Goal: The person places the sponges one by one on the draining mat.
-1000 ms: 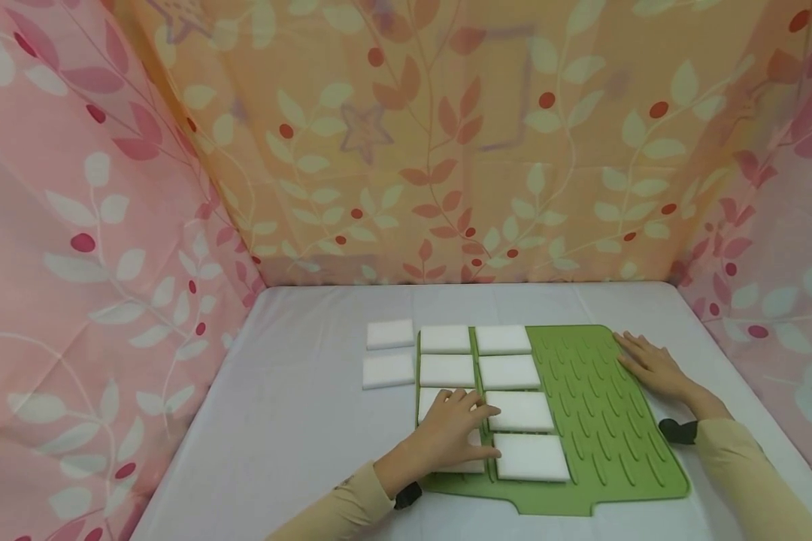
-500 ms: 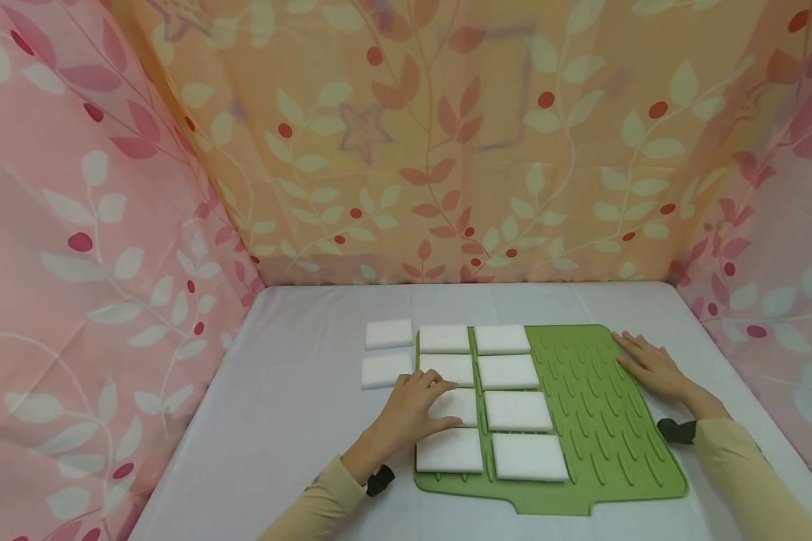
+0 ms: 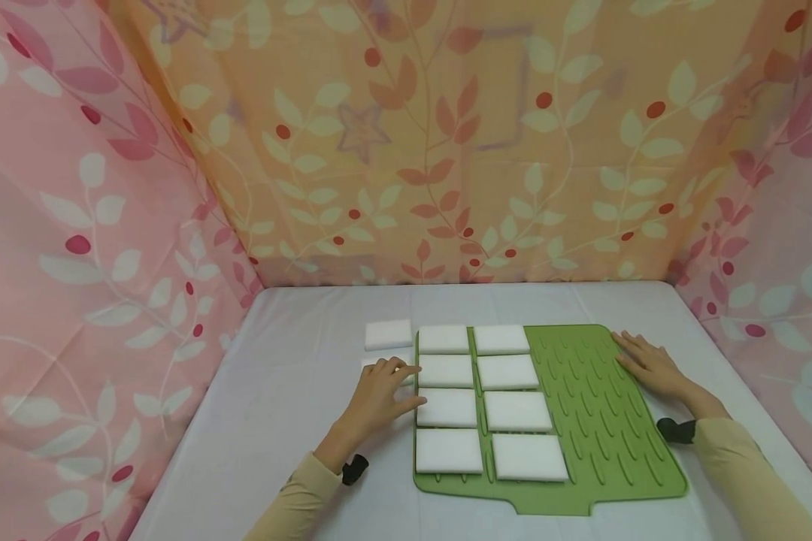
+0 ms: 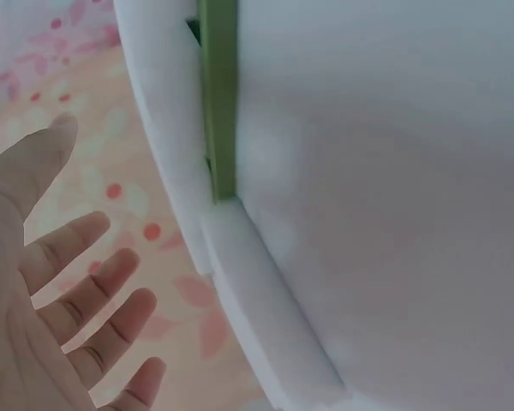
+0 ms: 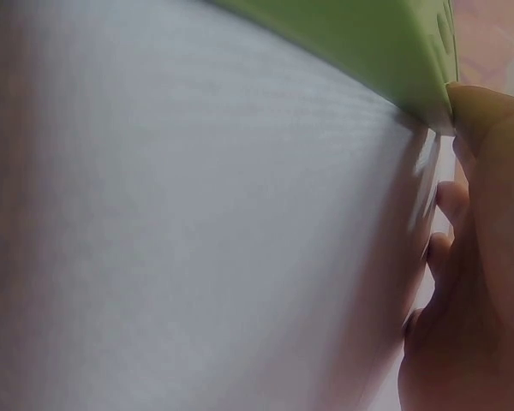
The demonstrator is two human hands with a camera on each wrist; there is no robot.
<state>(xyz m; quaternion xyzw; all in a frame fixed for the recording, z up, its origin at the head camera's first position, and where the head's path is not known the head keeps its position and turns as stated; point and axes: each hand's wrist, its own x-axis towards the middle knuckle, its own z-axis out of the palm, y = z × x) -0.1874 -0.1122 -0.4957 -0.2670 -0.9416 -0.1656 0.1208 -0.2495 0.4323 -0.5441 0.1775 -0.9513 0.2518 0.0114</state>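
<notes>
Over the table's left part, my left hand [image 3: 372, 397] reaches with spread fingers above a loose white sponge [image 3: 406, 379], which it partly hides. The left wrist view shows that hand [image 4: 43, 308] with its palm bare and fingers apart from the white sponge [image 4: 270, 308]. Two columns of white sponges [image 3: 446, 409] lie flat on the left half of a green ridged mat [image 3: 605, 428]. My right hand [image 3: 656, 372] rests flat at the mat's right edge. In the right wrist view its thumb touches the green mat's corner [image 5: 394, 51].
Another loose white sponge [image 3: 388, 335] lies farther back, left of the mat. A white cloth covers the table [image 3: 277, 391]. Flowered curtains [image 3: 446, 150] stand behind and at both sides.
My left hand has moved left, from above the sponges on the mat to the nearer loose sponge beside it. The right hand and the sponges have stayed in place.
</notes>
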